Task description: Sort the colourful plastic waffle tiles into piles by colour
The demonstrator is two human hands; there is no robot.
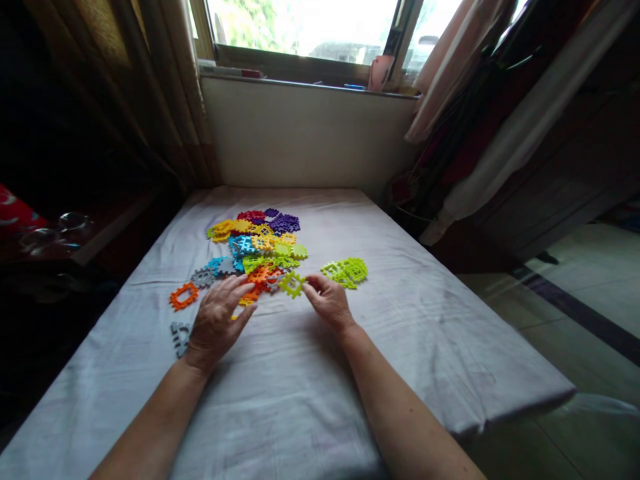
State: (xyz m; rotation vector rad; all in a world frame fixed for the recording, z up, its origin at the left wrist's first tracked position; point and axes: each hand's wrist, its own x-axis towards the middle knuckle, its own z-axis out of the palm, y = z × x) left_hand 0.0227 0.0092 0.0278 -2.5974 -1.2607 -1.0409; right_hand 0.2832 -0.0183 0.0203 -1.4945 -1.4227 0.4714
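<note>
Between the thumb and fingers of my right hand [327, 301] is a lime-green interlocking tile [292, 285] with a notched edge and an open middle. My left hand [219, 320] hovers at the near edge of the pile, thumb and fingers apart, close to some orange tiles [260, 277]. A grey tile [180, 339] is partly covered by that hand. Left of it lies an orange frame tile [183, 296]. Blue tiles [243, 245], yellow tiles [231, 229] and purple tiles [285, 223] make up the heap beyond. Several green tiles [347, 272] form a separate group at the right.
A pale cloth covers the table [425, 347]. Past its far edge stand a low wall [305, 137] and a window [310, 30]. A curtain [125, 87] hangs at the left, and clothes [500, 133] hang at the right. Glasses [55, 230] rest on a side surface.
</note>
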